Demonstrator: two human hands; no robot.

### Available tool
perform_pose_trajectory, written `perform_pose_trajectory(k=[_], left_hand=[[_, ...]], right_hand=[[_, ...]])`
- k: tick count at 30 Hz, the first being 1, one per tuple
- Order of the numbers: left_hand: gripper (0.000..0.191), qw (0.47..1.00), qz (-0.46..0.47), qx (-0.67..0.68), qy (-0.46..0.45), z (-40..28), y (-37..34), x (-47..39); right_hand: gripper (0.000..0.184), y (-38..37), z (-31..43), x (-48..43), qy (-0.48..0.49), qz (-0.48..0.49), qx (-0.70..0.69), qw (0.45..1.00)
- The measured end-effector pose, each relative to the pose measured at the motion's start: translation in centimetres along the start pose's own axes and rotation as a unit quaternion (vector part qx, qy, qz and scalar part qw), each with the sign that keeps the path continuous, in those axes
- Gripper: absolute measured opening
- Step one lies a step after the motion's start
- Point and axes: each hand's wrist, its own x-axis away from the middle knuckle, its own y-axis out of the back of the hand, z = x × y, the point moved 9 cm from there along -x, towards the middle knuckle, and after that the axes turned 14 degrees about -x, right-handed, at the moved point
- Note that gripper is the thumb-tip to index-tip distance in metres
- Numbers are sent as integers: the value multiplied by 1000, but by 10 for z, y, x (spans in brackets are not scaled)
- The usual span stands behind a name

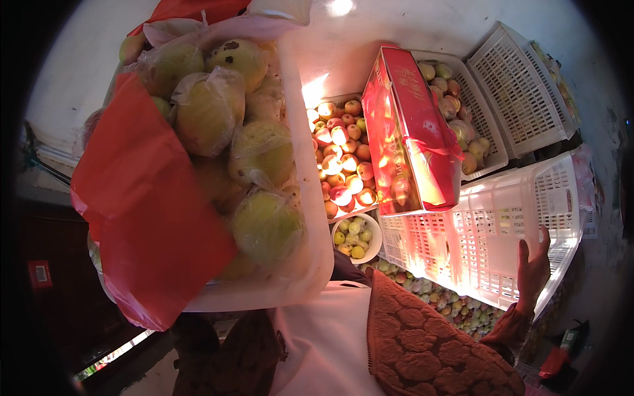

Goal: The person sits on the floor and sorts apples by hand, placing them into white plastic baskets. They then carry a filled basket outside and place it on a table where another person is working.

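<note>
My right hand (534, 272) is at the right, at the end of a rust-coloured sleeve, with fingers apart in front of the stacked white plastic crates (495, 237); whether it touches them is unclear. My left hand is out of view. Close before me on the left is a white plastic crate (312, 218) of large green-yellow fruit (210, 114) in clear plastic bags. A red plastic bag (153, 213) lies over its left part. A red printed carton (421, 133), with a red ribbon or strip on it, stands tilted on or against the stacked crates.
Red and yellow apples (342, 153) fill a container by the wall. A white bucket (374, 237) holds green-yellow fruit. Another white crate (495, 148) of fruit stands behind the carton, beside a tilted slatted crate (520, 94). More fruit (446, 302) lies below the stacked crates.
</note>
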Motion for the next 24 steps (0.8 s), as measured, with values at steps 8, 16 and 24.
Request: perform_pose_trajectory(k=[8,16,24], left_hand=[[63,998,-5,54,-8,-15,40,24],[64,983,91,157,-15,-12,29,115],[72,971,201,-93,-92,-52,39,217]], right_hand=[[49,-11,115,-2,316,-229,47,920],[26,-207,272,134,531,382,-287,700],[30,-342,349,295,616,588,-218,476]])
